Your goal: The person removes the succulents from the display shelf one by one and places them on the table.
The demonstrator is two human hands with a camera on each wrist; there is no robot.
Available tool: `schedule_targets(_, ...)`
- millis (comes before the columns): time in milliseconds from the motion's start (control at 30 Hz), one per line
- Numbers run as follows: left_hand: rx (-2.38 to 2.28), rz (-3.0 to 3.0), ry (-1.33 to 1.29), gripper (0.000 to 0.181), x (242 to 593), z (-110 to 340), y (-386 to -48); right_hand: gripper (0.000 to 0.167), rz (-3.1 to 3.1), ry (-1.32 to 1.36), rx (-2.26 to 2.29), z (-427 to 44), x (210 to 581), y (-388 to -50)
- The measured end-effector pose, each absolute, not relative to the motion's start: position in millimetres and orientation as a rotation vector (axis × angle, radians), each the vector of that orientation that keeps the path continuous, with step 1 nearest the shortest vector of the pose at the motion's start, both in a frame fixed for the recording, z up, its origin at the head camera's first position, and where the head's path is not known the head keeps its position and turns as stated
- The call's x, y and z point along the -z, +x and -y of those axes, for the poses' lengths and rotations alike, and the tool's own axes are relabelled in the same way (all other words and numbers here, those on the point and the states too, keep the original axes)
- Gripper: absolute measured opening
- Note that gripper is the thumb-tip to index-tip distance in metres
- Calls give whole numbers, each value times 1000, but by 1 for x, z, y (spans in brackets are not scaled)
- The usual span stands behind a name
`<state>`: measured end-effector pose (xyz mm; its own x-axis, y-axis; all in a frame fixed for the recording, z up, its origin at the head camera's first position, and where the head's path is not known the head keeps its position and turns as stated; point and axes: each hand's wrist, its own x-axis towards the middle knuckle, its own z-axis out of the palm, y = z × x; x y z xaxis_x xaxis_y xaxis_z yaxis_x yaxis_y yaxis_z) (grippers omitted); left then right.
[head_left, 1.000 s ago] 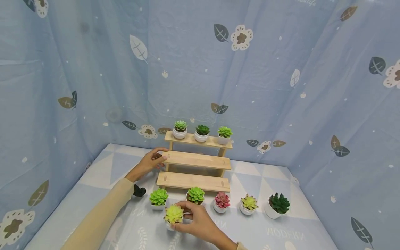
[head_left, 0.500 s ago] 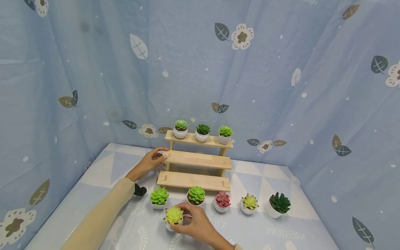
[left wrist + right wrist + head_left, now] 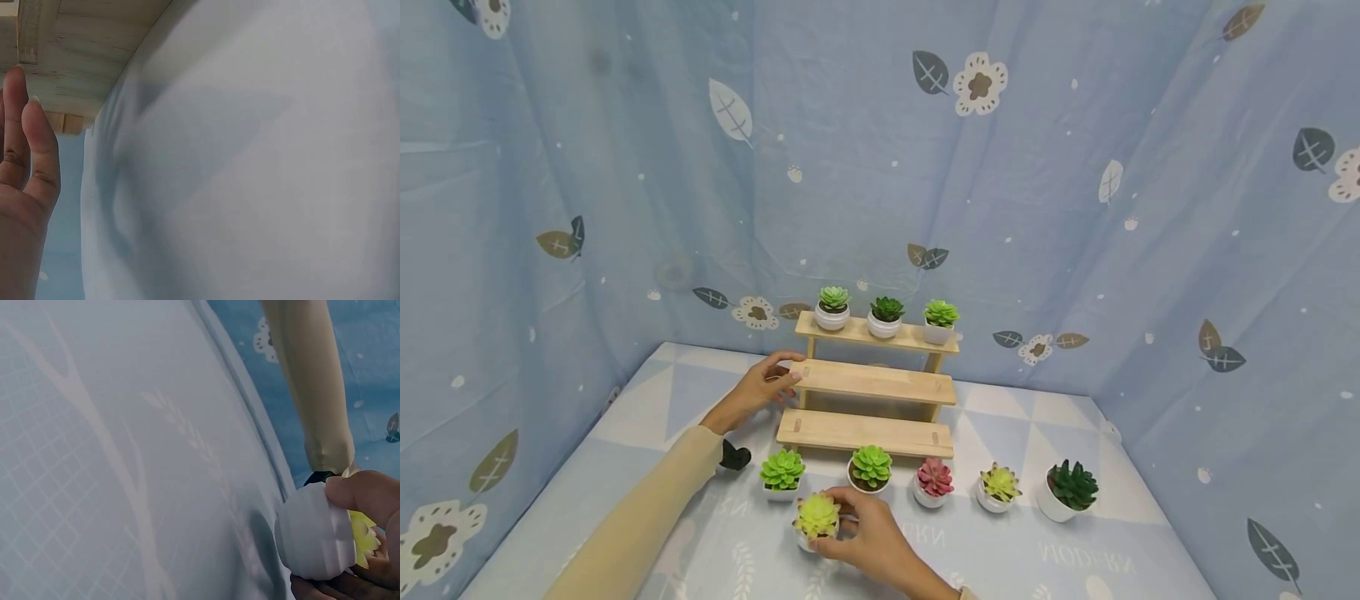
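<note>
In the head view my left hand (image 3: 763,385) grips the left end of the middle tier of a three-step wooden plant stand (image 3: 872,382). The left wrist view catches two of its fingers (image 3: 40,137) beside the wood; the rest are cut off. My right hand (image 3: 871,533) holds a small potted succulent (image 3: 817,518), yellow-green, with thumb and fingers round its white pot. In the right wrist view that ribbed white pot (image 3: 312,532) is tilted to the camera, with a shadow on the cloth beside it. The yellow leaves are partly hidden by the fingers.
Three potted succulents (image 3: 884,318) stand on the top tier. In front of the stand are a light green succulent (image 3: 782,472), another green one (image 3: 870,468), a red one (image 3: 934,481), a yellowish one (image 3: 998,487) and a dark green one (image 3: 1069,490). A patterned curtain (image 3: 865,167) hangs behind.
Both hands stay in place, the left on the stand and the right round the yellow-green potted succulent. Only a slight shift of the head view shows.
</note>
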<state>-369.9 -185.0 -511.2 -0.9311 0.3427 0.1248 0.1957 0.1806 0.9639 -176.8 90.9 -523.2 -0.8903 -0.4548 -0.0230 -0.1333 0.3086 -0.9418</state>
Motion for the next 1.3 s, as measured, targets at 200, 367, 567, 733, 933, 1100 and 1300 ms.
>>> schedule_targets(200, -1872, -2314, 531, 54, 511, 184, -370, 54, -2292, -527, 1621, -90, 526, -177)
schedule_targets(367, -1874, -2312, 528, 55, 510, 184, -368, 54, -2290, -532, 1623, -90, 528, -176)
schedule_targets(567, -1883, -2309, 522, 59, 510, 184, -368, 53, -2300, -555, 1611, -91, 530, -175)
schedule_targets(733, -1881, -2311, 537, 60, 511, 185, -369, 53, -2339, -568, 1576, -91, 531, -175)
schedule_targets(933, -1884, -2306, 539, 59, 512, 185, -368, 52, -2346, -549, 1548, -89, 530, -175)
schedule_targets(1100, -1871, -2315, 549, 56, 512, 184, -368, 53, -2346, -531, 1519, -90, 524, -174)
schedule_targets(1300, -1861, -2319, 534, 54, 508, 185, -366, 54, -2353, -530, 1505, -95, 512, -171)
